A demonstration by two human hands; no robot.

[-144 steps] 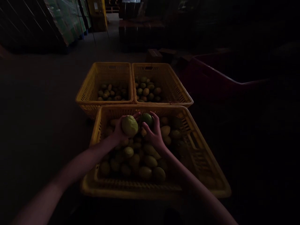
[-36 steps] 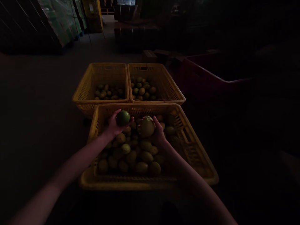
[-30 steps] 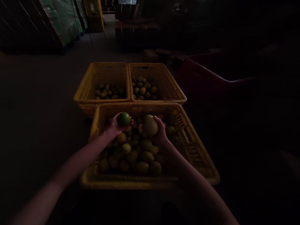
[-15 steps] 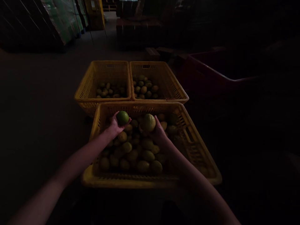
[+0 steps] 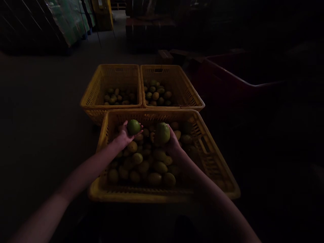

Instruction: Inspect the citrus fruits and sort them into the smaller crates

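Note:
My left hand (image 5: 125, 135) cradles a round, dark green citrus-like fruit (image 5: 133, 127), its fingertips showing past the far side. A larger, paler green fruit (image 5: 162, 133), longer in shape, rests in my right hand (image 5: 173, 141), whose thumb lies along its right side; the other fingers are mostly hidden. Both hands are above a yellow slatted plastic crate (image 5: 152, 197). Inside it lies a layer of several yellow-green fruits (image 5: 155, 179), some round and some oval.
Two more yellow crates, left (image 5: 87, 91) and right (image 5: 191, 91), stand side by side beyond the near one, each with fruit in the bottom. A dark red bin (image 5: 220, 79) is at the right. Farther back are a cardboard box (image 5: 165, 56) and a green wrapped stack (image 5: 71, 23). Light is very dim.
The fruit in my right hand has turned, so its ridged top now faces farther away and its greener side shows. My left hand has shifted slightly right with its fruit.

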